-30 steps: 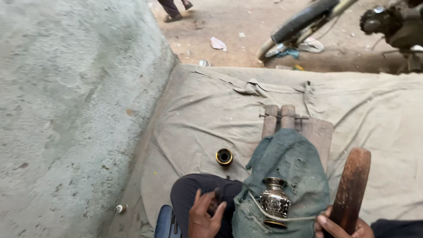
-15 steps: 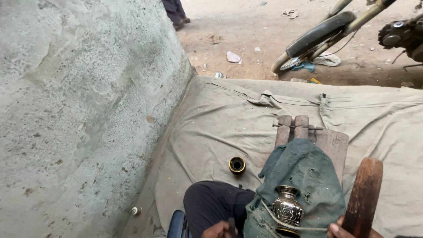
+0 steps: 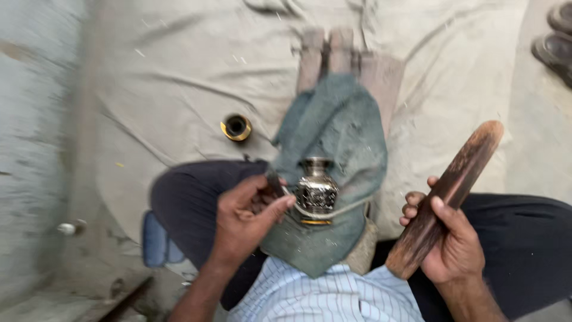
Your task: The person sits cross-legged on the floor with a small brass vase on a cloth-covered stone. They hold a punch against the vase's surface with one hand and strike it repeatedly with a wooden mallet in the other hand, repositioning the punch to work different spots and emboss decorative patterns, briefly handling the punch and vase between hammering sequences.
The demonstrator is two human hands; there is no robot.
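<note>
I see a small engraved metal vase [image 3: 316,189] lying on a grey-green cloth [image 3: 341,131] over my lap, my left hand [image 3: 247,214] beside it with fingers pinching a small tool, my right hand [image 3: 448,238] gripping a wooden paddle [image 3: 453,191], a brass ring [image 3: 236,127] on the tarp [image 3: 173,89].

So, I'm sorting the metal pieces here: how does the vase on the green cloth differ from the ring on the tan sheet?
The vase is silvery, patterned and tall; the ring is yellowish, plain and low. The vase sits on the green cloth, the left hand beside it; the ring lies alone on the tan sheet. Both look metal and round.
</note>
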